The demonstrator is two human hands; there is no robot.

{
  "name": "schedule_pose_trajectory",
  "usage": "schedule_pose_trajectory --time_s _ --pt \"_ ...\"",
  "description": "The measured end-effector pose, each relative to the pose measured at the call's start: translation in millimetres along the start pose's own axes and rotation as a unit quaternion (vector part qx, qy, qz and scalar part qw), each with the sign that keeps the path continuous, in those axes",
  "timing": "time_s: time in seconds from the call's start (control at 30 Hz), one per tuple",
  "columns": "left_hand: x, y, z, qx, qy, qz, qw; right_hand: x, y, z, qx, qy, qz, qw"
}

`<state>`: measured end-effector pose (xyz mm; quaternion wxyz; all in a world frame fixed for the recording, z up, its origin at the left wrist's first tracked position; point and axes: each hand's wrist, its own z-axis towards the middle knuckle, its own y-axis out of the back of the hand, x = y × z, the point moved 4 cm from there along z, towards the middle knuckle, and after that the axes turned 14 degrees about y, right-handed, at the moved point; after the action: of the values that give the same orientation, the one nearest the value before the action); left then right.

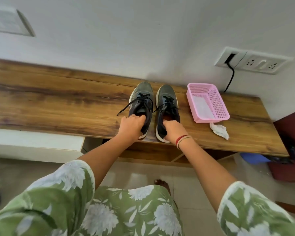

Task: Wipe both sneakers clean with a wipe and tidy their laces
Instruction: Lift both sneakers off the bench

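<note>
While both hands grip the heels, the pair stands side by side on the wooden bench (58, 99), toes toward the wall edge, heels at the front edge. Left hand (131, 127) clenched around the collar of the left sneaker (140, 99), fingers hooked inside the opening. Right hand (173, 131) likewise closed on the heel of the right sneaker (167, 103). Shoes look light, soft in the upper, stiffer in the sole; the heel collar seems the firm place to hold. Laces (126, 107) loose, one end trailing left across the bench, limp and likely to snag. Crumpled wipe (219, 131) lies near the front edge, just beside the pink basket (220, 106), flimsy.
</note>
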<state>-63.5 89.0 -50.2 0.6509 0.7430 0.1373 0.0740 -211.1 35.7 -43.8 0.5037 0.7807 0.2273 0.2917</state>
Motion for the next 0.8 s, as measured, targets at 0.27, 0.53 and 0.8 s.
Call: schedule_pose_trajectory --time_s 0.27,0.53,0.8 --pt "12.5 14.9 -46.8 -0.063 -0.017 0.002 0.998 33.2 8.4 -45.8 -0.115 0.026 0.0 0.993" --pt "43.1 67.8 -178.5 -0.148 -0.017 -0.066 0.987 125.3 44.0 -156.8 -0.076 0.071 -0.014 0.994" --pt "71.2 79.7 -278.4 0.03 0.005 -0.024 0.999 170.2 31.7 -221.3 0.111 0.129 0.067 0.983"
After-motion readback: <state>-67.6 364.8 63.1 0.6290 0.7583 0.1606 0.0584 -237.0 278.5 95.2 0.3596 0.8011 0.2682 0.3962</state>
